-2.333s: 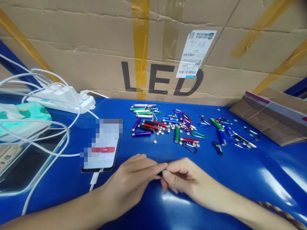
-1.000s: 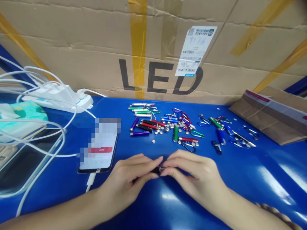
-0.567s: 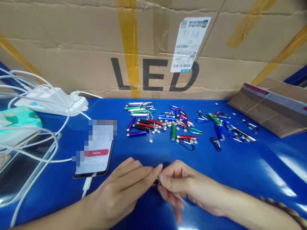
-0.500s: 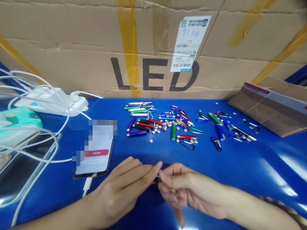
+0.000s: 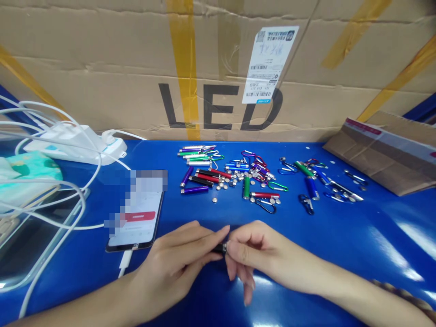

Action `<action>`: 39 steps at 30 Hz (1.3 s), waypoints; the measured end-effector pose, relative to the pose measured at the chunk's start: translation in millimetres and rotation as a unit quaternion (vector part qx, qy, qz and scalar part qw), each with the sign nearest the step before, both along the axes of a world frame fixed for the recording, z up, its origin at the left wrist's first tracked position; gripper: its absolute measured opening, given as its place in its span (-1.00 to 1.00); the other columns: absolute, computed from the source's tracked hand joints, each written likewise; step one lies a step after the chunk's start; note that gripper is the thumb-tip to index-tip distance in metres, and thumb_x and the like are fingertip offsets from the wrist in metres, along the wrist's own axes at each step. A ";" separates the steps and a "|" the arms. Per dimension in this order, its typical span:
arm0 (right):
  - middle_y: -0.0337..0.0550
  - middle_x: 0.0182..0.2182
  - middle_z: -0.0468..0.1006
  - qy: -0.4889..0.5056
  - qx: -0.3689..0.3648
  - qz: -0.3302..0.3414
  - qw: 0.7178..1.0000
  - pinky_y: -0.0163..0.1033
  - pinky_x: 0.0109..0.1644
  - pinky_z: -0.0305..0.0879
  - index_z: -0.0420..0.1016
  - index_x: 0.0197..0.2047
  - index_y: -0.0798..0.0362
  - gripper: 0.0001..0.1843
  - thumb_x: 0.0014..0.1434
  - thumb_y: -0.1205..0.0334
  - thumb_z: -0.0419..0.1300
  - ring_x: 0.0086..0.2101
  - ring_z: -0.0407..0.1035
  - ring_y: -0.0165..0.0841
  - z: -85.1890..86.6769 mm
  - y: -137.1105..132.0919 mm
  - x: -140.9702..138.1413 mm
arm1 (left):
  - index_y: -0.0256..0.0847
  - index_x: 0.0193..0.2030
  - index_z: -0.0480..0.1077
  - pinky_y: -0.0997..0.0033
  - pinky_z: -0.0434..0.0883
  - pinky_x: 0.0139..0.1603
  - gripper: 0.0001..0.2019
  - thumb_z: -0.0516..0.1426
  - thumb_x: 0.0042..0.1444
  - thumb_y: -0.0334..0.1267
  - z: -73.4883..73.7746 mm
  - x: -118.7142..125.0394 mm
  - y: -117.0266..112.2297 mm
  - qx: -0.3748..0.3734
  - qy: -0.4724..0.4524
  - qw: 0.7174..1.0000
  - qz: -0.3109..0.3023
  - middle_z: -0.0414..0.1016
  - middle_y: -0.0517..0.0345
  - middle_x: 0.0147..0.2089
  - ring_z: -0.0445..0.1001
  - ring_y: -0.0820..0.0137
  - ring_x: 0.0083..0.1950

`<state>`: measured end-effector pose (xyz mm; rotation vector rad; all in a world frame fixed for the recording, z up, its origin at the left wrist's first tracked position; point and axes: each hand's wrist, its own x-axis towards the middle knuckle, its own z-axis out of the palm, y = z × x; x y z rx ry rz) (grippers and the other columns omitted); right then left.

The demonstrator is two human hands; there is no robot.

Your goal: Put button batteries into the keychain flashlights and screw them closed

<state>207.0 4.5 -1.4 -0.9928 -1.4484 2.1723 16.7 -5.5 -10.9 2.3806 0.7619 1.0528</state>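
1. Clearly largest, a brown cardboard box (image 5: pixel 119 68) across the back, printed "LED", crossed by yellow tape (image 5: pixel 182 54) and bearing a white shipping label (image 5: pixel 270 66).
2. In front of it, a glossy blue surface (image 5: pixel 323 254).
3. Toward the right end, a brown paper bag (image 5: pixel 378 159), lying near the box.
4. Far left, a dark-screened device (image 5: pixel 30 259) beneath looping white cables (image 5: pixel 81 213), with a white power strip (image 5: pixel 73 143) behind.
5. Low in the middle, the left hand (image 5: pixel 180 254), grip clamped on a black keychain-light barrel (image 5: pixel 218 249), most of it hidden by fingers.
6. Facing it, the right hand (image 5: pixel 262 250), thumb and forefinger closed on the barrel's silvery end, other fingers hanging loosely below.
7. Left of both hands, a lit phone (image 5: pixel 141 204), charging plug (image 5: pixel 125 260) in its near edge.
8. Beyond the hands, scattered purple, red, green and blue barrels (image 5: pixel 195 190).
9. Among and beside these, colored carabiners (image 5: pixel 267 208).
10. Smallest, silvery button cells (image 5: pixel 214 200), mostly clustered between the barrels.
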 end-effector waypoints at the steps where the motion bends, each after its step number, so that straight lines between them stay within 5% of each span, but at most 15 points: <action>1: -0.30 -0.64 0.34 -0.027 0.041 0.004 0.999 -0.49 -0.53 0.25 0.40 -0.51 0.19 -0.62 0.16 0.06 0.08 -0.62 0.31 -0.57 2.4 -0.8 0.3 | -0.20 0.15 0.25 0.55 0.39 -0.32 -0.67 0.00 0.25 -0.39 -1.4 -0.8 -0.1 0.000 0.000 1.000 -0.011 0.53 0.16 -0.32 0.44 0.52 -0.37; 6: -0.25 -0.51 0.44 -0.123 0.274 0.041 0.953 -0.49 -0.40 0.22 0.49 -0.46 0.16 -0.73 0.20 0.31 0.04 -0.50 0.29 -0.57 14.3 -5.1 5.2 | -0.27 0.21 0.15 0.45 0.37 -0.32 -0.62 -0.09 0.27 -0.48 -6.2 -5.1 0.6 -0.012 0.028 0.996 -0.086 0.52 0.10 -0.30 0.42 0.47 -0.34; 9: -0.21 -0.45 0.47 -0.126 0.323 0.051 0.936 -0.44 -0.21 0.24 0.52 -0.41 0.16 -0.77 0.18 0.37 0.05 -0.38 0.34 -0.52 16.4 -5.9 8.0 | -0.33 0.20 0.15 0.44 0.38 -0.36 -0.63 -0.14 0.28 -0.50 -2.6 -7.6 -1.1 0.030 0.070 0.993 -0.094 0.52 0.06 -0.33 0.40 0.45 -0.38; 11: -0.19 -0.48 0.46 -0.103 0.259 0.065 0.958 -0.42 -0.25 0.27 0.51 -0.42 0.19 -0.76 0.19 0.32 0.05 -0.41 0.34 -0.51 13.6 -5.3 8.0 | -0.36 0.13 0.23 0.42 0.39 -0.34 -0.65 -0.18 0.28 -0.50 2.6 -9.5 -3.8 0.089 0.113 0.986 -0.084 0.55 0.02 -0.31 0.43 0.43 -0.38; 15: -0.25 -0.59 0.38 0.013 0.012 0.078 0.997 -0.47 -0.52 0.21 0.43 -0.48 0.21 -0.64 0.16 0.09 0.09 -0.62 0.22 -0.60 0.4 -5.5 2.8 | -0.32 -0.04 0.36 0.43 0.39 -0.19 -0.66 -0.21 0.30 -0.48 15.6 -13.7 -9.1 0.169 0.172 0.969 -0.046 0.58 0.09 -0.27 0.48 0.43 -0.32; 20: -0.37 -0.73 0.25 0.159 -0.272 0.019 0.949 -0.55 -0.63 0.09 0.28 -0.62 0.17 -0.62 -0.07 0.08 0.31 -0.70 0.16 -0.65 -7.5 -13.2 -5.2 | -0.32 0.02 0.33 0.50 0.39 -0.20 -0.67 -0.20 0.32 -0.42 20.7 -17.4 -10.7 0.166 0.186 0.967 -0.046 0.58 0.17 -0.24 0.50 0.47 -0.31; 23: -0.40 -0.70 0.25 0.162 -0.326 -0.013 0.931 -0.56 -0.61 0.16 0.30 -0.53 0.16 -0.67 -0.09 0.14 0.35 -0.68 0.17 -0.65 -6.1 -14.1 -5.1 | -0.27 0.05 0.29 0.48 0.40 -0.21 -0.70 -0.16 0.29 -0.45 13.1 -15.3 -10.5 0.132 0.158 0.978 -0.030 0.56 0.15 -0.21 0.49 0.45 -0.28; 26: -0.42 -0.70 0.21 0.125 -0.271 -0.023 0.954 -0.50 -0.61 0.26 0.31 -0.51 0.16 -0.62 -0.02 0.00 0.28 -0.68 0.14 -0.64 -7.2 -11.1 -3.8 | -0.25 -0.04 0.30 0.56 0.41 -0.28 -0.79 -0.06 0.25 -0.46 4.7 -8.2 -10.0 0.060 0.068 0.995 0.035 0.55 0.16 -0.29 0.47 0.50 -0.35; 32: -0.36 -0.71 0.25 0.012 -0.013 -0.043 0.999 -0.48 -0.66 0.18 0.30 -0.50 0.14 -0.49 0.06 -0.21 0.07 -0.70 0.22 -0.56 -12.0 -10.3 -3.6 | -0.21 -0.15 0.35 0.70 0.42 -0.30 -0.83 0.06 0.15 -0.50 3.2 1.6 -9.4 -0.033 0.000 0.998 0.063 0.53 0.26 -0.34 0.46 0.58 -0.39; 35: -0.35 -0.65 0.27 -0.080 0.135 -0.070 0.985 -0.47 -0.58 0.17 0.28 -0.50 0.12 -0.58 0.12 -0.09 0.10 -0.65 0.23 -0.56 -10.5 -10.5 -2.0 | -0.16 -0.16 0.38 0.77 0.43 -0.29 -0.78 0.11 0.09 -0.51 1.7 1.3 -8.7 -0.089 -0.013 0.993 0.081 0.53 0.29 -0.32 0.50 0.58 -0.34; 39: -0.32 -0.61 0.30 -0.152 0.333 -0.057 0.929 -0.45 -0.52 0.09 0.31 -0.51 0.11 -0.68 0.20 0.11 0.07 -0.59 0.17 -0.56 -5.6 -8.0 1.6 | -0.14 -0.20 0.41 0.80 0.44 -0.25 -0.78 0.14 0.06 -0.51 0.4 1.6 -6.6 -0.134 -0.027 0.986 0.094 0.55 0.31 -0.30 0.53 0.57 -0.30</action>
